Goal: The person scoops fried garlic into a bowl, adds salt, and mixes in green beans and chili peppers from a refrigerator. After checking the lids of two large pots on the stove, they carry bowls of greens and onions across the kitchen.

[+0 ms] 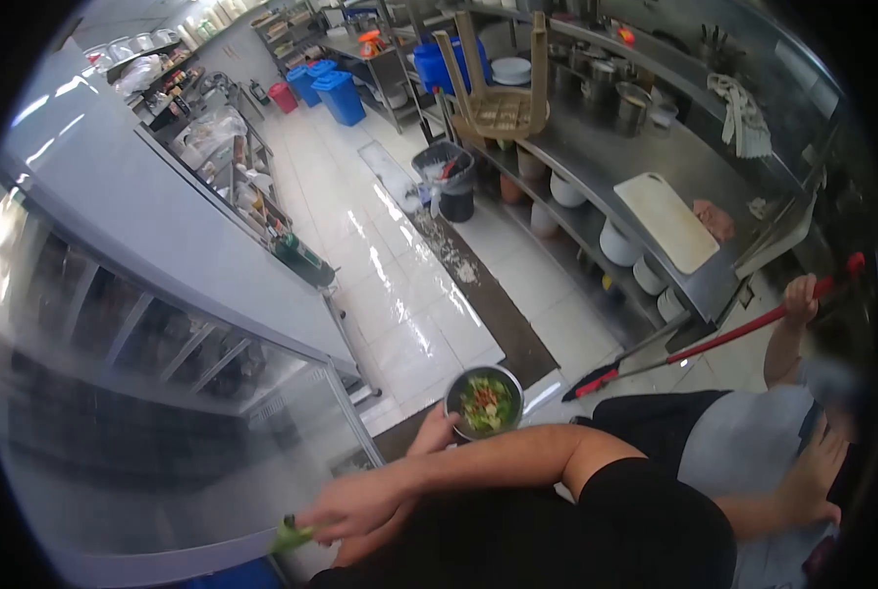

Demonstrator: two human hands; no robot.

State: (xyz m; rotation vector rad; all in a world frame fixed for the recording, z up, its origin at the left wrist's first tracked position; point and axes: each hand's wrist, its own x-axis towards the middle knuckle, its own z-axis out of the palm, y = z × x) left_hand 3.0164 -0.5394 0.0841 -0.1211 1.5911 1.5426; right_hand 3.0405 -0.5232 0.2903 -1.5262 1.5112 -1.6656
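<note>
My left hand grips the rim of a round metal bowl and holds it over the floor. Inside the bowl lies a salad of green leaves with reddish-brown and pale bits. My right arm crosses over the left forearm. At its end my right hand, slightly blurred, is closed around a green leaf-like piece, whose exact kind I cannot tell. That piece overlaps the lower edge of a glass fridge door, which stands close to the hand.
At right, another person holds a red-handled floor tool. A steel counter carries a cutting board and an upturned stool. A bin stands by a dark, littered floor strip. The tiles look wet.
</note>
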